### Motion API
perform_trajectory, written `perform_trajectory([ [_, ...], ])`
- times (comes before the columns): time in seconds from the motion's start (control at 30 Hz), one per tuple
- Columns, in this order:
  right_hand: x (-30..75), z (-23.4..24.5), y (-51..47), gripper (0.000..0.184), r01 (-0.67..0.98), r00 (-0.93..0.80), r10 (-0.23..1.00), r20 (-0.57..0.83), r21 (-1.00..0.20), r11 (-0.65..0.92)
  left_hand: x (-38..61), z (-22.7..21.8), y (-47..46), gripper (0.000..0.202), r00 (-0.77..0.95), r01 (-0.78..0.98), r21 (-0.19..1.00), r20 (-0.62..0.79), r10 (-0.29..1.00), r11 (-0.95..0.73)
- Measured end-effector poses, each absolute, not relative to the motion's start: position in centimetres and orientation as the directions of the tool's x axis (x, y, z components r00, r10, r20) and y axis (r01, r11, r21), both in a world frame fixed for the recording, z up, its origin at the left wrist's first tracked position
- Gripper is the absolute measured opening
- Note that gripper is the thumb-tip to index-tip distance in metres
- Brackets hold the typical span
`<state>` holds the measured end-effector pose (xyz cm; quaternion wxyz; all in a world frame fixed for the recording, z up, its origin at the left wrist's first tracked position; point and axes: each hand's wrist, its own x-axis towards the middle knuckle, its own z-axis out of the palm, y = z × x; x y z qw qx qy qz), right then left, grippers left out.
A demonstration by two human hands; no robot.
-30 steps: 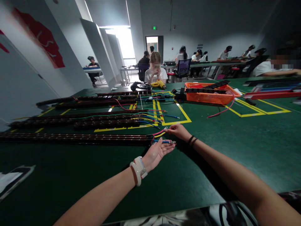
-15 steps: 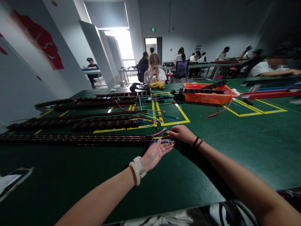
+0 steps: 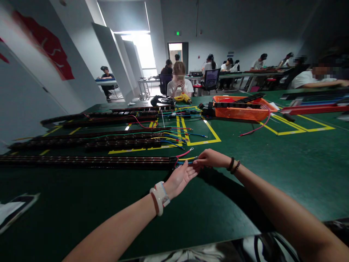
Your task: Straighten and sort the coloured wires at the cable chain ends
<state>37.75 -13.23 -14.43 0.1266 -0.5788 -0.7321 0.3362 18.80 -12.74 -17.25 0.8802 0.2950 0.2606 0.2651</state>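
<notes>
A long dark strip lies across the green table, with coloured wires coming out of its right end. My left hand lies palm up with fingers stretched out under the blue wire. My right hand is closed in a pinch at the wire ends, touching my left fingertips. The red wire and yellow wire lie just beyond.
More dark strips with wires lie further back inside yellow tape lines. An orange tray and a yellow tool stand at the far side. A seated person faces me; other people sit at tables behind.
My right hand has moved back and down from the red wire's end to the wire ends at my left fingertips. My left hand has barely moved.
</notes>
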Motion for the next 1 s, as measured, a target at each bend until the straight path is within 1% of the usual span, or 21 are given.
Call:
perform_trajectory([
  [0.1, 37.6, -14.6, -13.2, 0.061, 0.766, -0.220, 0.946, -0.238, -0.643, 0.016, 18.6, -17.2, -13.1, 0.026, 0.773, -0.223, 0.724, -0.276, 0.571, 0.653],
  [0.2, 37.1, -15.0, -13.2, 0.060, 0.784, -0.157, 0.953, -0.261, -0.619, -0.040, 18.6, -17.0, -13.8, 0.029, 0.807, -0.078, 0.841, -0.263, 0.529, 0.536],
  [0.3, 36.8, -15.3, -13.4, 0.059, 0.828, -0.140, 0.963, -0.232, -0.560, -0.015, 18.7, -16.8, -14.6, 0.034, 0.837, 0.055, 0.920, -0.255, 0.484, 0.388],
  [0.37, 36.9, -15.1, -13.6, 0.060, 0.871, -0.137, 0.969, -0.204, -0.491, 0.020, 18.9, -16.7, -15.0, 0.036, 0.856, 0.087, 0.944, -0.234, 0.462, 0.318],
  [0.43, 37.1, -14.6, -13.7, 0.060, 0.922, -0.107, 0.986, -0.126, -0.383, 0.051, 18.9, -16.7, -15.2, 0.037, 0.868, 0.083, 0.952, -0.215, 0.448, 0.295],
  [0.5, 37.2, -13.8, -13.7, 0.058, 0.952, -0.096, 0.995, 0.019, -0.291, 0.097, 18.9, -16.6, -15.2, 0.039, 0.881, 0.071, 0.951, -0.201, 0.427, 0.302],
  [0.6, 36.4, -12.5, -13.5, 0.050, 0.936, -0.183, 0.949, 0.256, -0.250, 0.248, 18.9, -16.6, -15.2, 0.041, 0.900, 0.056, 0.955, -0.174, 0.399, 0.291],
  [0.67, 34.9, -12.1, -13.1, 0.046, 0.917, -0.251, 0.895, 0.369, -0.206, 0.342, 18.9, -16.7, -15.3, 0.042, 0.905, 0.066, 0.972, -0.153, 0.397, 0.225],
  [0.7, 33.9, -12.0, -12.9, 0.046, 0.913, -0.279, 0.872, 0.402, -0.170, 0.370, 18.9, -16.6, -15.5, 0.042, 0.907, 0.079, 0.981, -0.145, 0.396, 0.178],
  [0.73, 32.9, -12.1, -12.5, 0.047, 0.910, -0.307, 0.858, 0.412, -0.137, 0.391, 18.9, -16.6, -15.6, 0.042, 0.909, 0.095, 0.987, -0.140, 0.392, 0.131],
  [0.8, 30.7, -12.6, -11.7, 0.049, 0.893, -0.387, 0.837, 0.386, -0.071, 0.445, 18.8, -16.4, -16.0, 0.043, 0.914, 0.126, 0.990, -0.142, 0.381, 0.067],
  [0.9, 28.2, -13.4, -10.3, 0.052, 0.870, -0.475, 0.820, 0.319, 0.027, 0.493, 17.7, -15.8, -16.5, 0.042, 0.918, 0.159, 0.986, -0.163, 0.362, 0.040],
  [0.97, 27.2, -13.7, -9.6, 0.048, 0.867, -0.492, 0.824, 0.282, 0.069, 0.494, 16.3, -15.2, -16.7, 0.041, 0.915, 0.167, 0.986, -0.160, 0.370, 0.015],
  [1.0, 26.8, -13.9, -9.3, 0.045, 0.869, -0.491, 0.829, 0.269, 0.081, 0.489, 15.4, -14.9, -16.6, 0.040, 0.905, 0.166, 0.986, -0.149, 0.398, -0.011],
])
